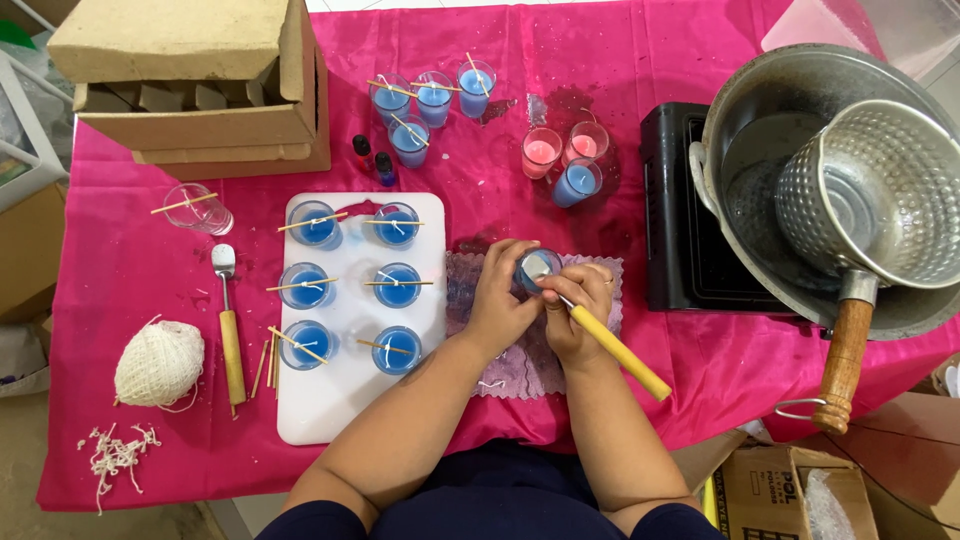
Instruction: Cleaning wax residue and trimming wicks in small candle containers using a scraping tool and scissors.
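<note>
The left hand [497,300] is wrapped around a small glass [537,268], holding it just above a purple mat [520,360]. The right hand [575,305] grips a yellow-handled spoon [620,352] whose bowl sits in the mouth of the glass; the handle slants down to the right past the wrist.

Just left of the hands lies a white board [335,405] bearing six glasses of blue wax [398,285] in two columns, each with a thin stick across its rim holding a wick. Loose sticks [265,365] lie at the board's left edge. Farther left are a second spoon [229,335], an empty glass [197,208] on its side, a ball of white string [159,364] and cut wick scraps [115,455].

Beyond the hands stand two pink candles [560,148] and a blue one [577,183], and near the far edge four more blue candles [430,100]. Two small dye bottles [372,160] stand beside a stack of brown cardboard boxes [195,85] at the far left corner.

On the right a black stove [680,210] carries a wide metal pot [760,110] with a smaller hammered pan [880,190] set inside it, its wooden handle [843,365] pointing toward the person.

The table [130,270] is covered with shiny pink cloth, stained with wax drips. An open printed carton [790,495] sits on the floor at lower right, and another brown box [25,245] at the left.
</note>
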